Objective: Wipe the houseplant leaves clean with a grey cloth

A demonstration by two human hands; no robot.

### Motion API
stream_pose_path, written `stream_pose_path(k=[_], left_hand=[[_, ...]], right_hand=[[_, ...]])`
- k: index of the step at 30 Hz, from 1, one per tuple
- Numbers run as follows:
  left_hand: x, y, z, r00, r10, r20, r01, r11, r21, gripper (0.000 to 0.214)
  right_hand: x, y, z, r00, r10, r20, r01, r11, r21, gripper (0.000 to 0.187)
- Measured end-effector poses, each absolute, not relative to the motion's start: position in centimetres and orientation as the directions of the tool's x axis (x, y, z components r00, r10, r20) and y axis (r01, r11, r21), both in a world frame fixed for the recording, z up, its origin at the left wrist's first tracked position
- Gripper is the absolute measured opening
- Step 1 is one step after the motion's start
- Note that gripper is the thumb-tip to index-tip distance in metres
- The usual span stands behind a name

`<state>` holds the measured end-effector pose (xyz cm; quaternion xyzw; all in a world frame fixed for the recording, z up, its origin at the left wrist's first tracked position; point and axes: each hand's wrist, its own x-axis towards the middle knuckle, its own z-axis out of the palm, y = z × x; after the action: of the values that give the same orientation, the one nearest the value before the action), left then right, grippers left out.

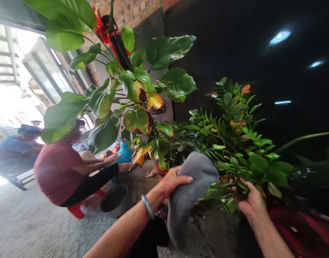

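Note:
My left hand [172,181] is closed on a grey cloth [189,193], which drapes down over my forearm; a pale green bangle sits on that wrist. The cloth's top rests against a bushy plant with small glossy leaves [234,143]. My right hand [249,202] reaches into the lower fronds of this plant, fingers curled round a stem or leaves. To the left rises a tall plant with big broad leaves [132,89], some yellowed and brown.
A person in a dark red top [57,172] sits on the ground at left, arms stretched forward. A metal bowl [114,200] stands beside them. Another person in blue [15,150] sits further back. A dark glossy wall fills the right. A red object [309,229] lies at lower right.

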<state>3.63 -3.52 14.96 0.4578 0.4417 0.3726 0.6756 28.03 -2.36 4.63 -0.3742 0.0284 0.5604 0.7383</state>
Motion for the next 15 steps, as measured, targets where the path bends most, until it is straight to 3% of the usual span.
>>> stream_pose_path(k=[4, 6, 9, 12, 15], left_hand=[[4.6, -0.3, 18.6, 0.184, 0.983, 0.003, -0.238, 0.042, 0.970, 0.052], [5.3, 0.6, 17.8, 0.077, 0.996, 0.035, -0.210, -0.018, 0.977, 0.047], [5.4, -0.5, 14.3, 0.079, 0.993, -0.091, -0.051, 0.095, 0.994, 0.036], [4.0, -3.6, 12.1, 0.258, 0.922, -0.287, 0.082, 0.275, 0.958, 0.034], [2.0, -5.4, 13.7, 0.345, 0.884, -0.314, 0.082, 0.305, 0.949, 0.042]], right_hand=[[27.6, -2.2, 4.8, 0.370, 0.811, -0.453, -0.851, 0.101, -0.515, 0.019], [27.3, -2.1, 5.0, 0.369, 0.810, -0.455, -0.853, 0.101, -0.511, 0.018], [27.1, -2.3, 5.5, 0.376, 0.800, -0.468, -0.852, 0.099, -0.514, 0.018], [27.5, -2.5, 5.6, 0.370, 0.796, -0.480, -0.847, 0.077, -0.526, 0.018], [28.1, -2.6, 5.1, 0.369, 0.807, -0.462, -0.838, 0.074, -0.541, 0.019]])
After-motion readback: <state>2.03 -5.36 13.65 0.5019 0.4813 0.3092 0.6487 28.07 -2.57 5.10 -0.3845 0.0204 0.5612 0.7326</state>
